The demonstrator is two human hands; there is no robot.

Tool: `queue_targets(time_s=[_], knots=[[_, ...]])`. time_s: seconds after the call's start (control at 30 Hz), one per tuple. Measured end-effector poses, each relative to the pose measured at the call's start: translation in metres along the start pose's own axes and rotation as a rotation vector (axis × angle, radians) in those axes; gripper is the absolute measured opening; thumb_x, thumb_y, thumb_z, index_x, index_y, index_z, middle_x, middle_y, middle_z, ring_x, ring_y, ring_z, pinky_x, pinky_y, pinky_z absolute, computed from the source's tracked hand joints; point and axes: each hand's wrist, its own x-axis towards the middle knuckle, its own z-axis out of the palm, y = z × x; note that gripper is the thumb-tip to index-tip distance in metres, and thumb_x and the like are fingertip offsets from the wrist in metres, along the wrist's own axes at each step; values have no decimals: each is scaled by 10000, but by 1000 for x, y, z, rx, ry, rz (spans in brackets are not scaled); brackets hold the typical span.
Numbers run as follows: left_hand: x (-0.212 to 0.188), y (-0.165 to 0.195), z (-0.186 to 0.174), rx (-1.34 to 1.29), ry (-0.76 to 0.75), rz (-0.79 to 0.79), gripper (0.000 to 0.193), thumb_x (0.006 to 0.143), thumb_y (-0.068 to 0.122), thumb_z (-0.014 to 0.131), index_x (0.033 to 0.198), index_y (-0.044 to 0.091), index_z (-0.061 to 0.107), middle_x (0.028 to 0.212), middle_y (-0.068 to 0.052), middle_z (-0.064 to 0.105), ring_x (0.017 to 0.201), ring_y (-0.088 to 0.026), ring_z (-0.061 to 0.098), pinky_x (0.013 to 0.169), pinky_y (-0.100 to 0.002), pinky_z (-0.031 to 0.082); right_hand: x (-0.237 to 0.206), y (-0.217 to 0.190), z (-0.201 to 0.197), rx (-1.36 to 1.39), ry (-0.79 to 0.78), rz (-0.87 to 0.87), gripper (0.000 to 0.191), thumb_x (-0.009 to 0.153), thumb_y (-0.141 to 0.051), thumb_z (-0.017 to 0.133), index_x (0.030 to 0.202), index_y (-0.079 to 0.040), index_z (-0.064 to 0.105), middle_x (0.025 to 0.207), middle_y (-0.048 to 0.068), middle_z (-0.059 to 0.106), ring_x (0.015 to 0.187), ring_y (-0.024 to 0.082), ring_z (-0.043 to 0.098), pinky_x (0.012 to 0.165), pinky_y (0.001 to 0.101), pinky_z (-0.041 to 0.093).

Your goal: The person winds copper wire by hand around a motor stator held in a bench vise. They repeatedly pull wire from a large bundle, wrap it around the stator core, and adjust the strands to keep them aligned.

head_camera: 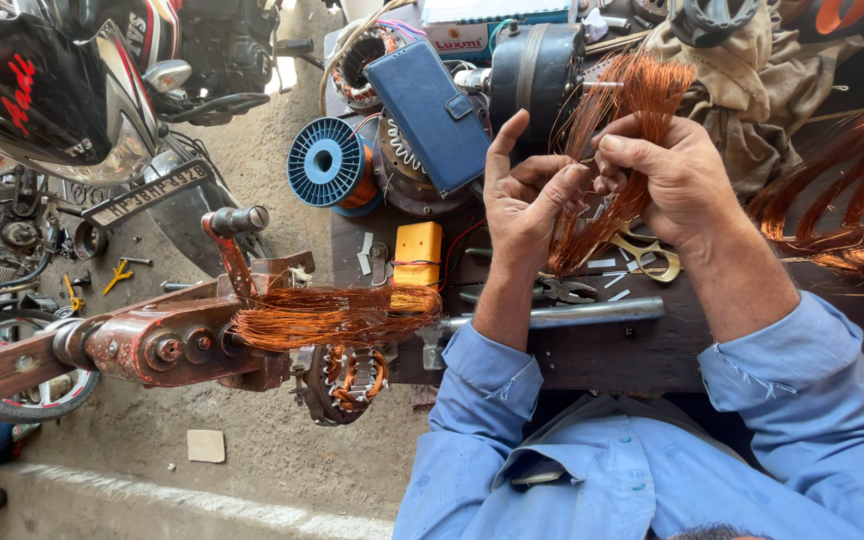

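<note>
Both hands were closed on a bundle of copper wire (612, 150) above the middle of the dark, cluttered worktop (592, 350): left hand (524, 200), right hand (667, 175). The sandy floor (252, 440) lay beside it, with a motorcycle (62, 90).

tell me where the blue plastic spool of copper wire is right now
In the head view, the blue plastic spool of copper wire lies at upper centre-left, at the workbench's left edge, beside the dark blue wallet-style phone case and above the yellow rectangular block, left of the left hand.
</note>
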Motion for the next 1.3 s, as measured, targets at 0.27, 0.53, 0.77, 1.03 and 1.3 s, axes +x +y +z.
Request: queue_targets(time_s=[0.27,0.53,0.77,1.03,1.3], knots=[[11,6,3,-12,20,32,834,942,16,769,1621,39,285,1004,-120,737,862,-138,720,697,-273,619,4,-14,0,65,-88,-56,70,961,-53,596,973,-13,652,890,123,685,789,189,645,790,334,570],[13,16,15,18,-16,-26,844,943,16,776,1633,46,290,1015,-106,733,854,-129,717,704,-258,611,9,-21,13,-31,38,-33,58,1041,-40,660,1066,1,695,881,84,651,761,150,605,715,307,541],[12,15,19,11,-4,-13,848,943,15,770,1633,48,278,1015,-109,733,853,-134,722,696,-256,610,4,-26,8,52,-25,-51,78,952,0,576,967,6,653,894,134,657,791,204,632,796,351,572],[11,20,15,24,-17,-23,874,930,25,788,1634,50,272,1002,-119,736,861,-142,729,724,-274,631,2,-32,23,113,30,-30,165,919,-10,508,1014,-5,643,911,133,664,833,204,668,788,346,598],[-8,26,16,158,-53,-21,879,928,22,786,1642,54,274,1029,-120,737,930,-151,736,782,-285,634,-9,-14,22,10,48,-50,69,1013,-47,721,1062,-4,700,895,65,680,794,132,650,740,271,555]])
